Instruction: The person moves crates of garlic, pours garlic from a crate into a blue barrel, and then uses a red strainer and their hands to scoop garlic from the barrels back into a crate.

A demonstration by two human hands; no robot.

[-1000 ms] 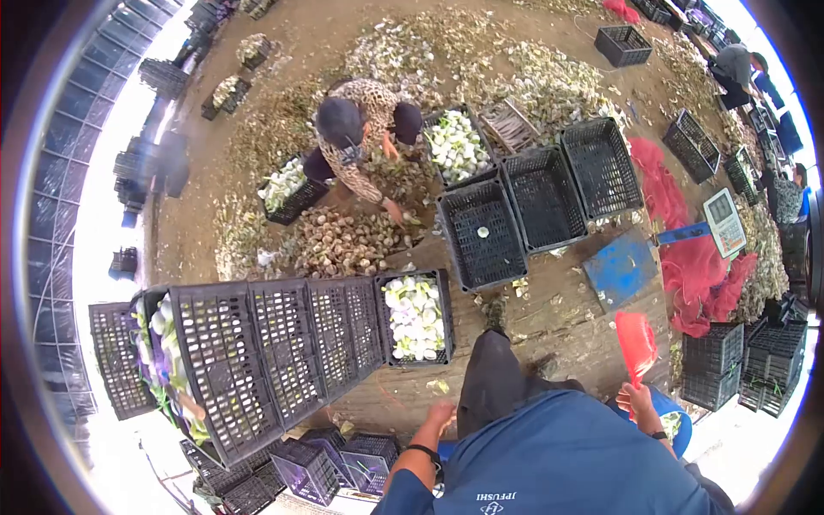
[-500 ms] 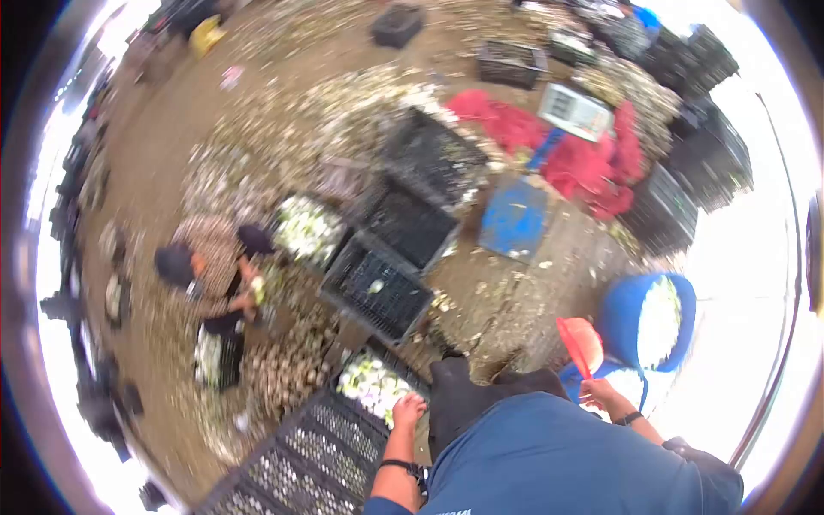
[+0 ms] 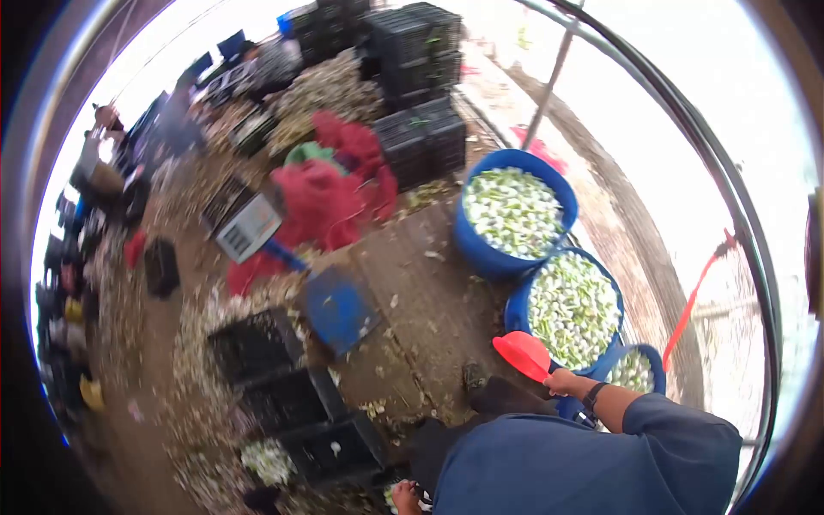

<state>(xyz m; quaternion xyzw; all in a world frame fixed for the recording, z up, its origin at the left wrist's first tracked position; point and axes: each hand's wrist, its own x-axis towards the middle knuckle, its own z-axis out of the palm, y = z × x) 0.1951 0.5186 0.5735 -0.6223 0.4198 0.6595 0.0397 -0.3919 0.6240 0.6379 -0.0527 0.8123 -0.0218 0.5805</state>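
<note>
My right hand point(image 3: 562, 383) is closed on the handle of a red plastic scoop point(image 3: 522, 356). The scoop is beside the rim of a blue tub point(image 3: 512, 319) heaped with white and pale green bulbs point(image 3: 573, 309) that look like garlic. Behind it stands another blue tub point(image 3: 481, 251) with similar bulbs, and a smaller blue tub point(image 3: 658, 371) sits by my right wrist. Low at the bottom edge, my left hand point(image 3: 405, 498) is partly in view by some pale bulbs, fingers loosely apart, with no object visible in them.
Black crates point(image 3: 333, 451) stand in a row to my left, near a blue platform scale point(image 3: 339, 309) with its display point(image 3: 247, 227). Red netting point(image 3: 322, 202) lies beyond. Stacked black crates point(image 3: 421, 142) stand behind the tubs. Several people are in the left background.
My view has swung right, bringing the tubs to the middle and the crates to the lower left. The scoop stays in my right hand; my left hand now shows lower in the frame.
</note>
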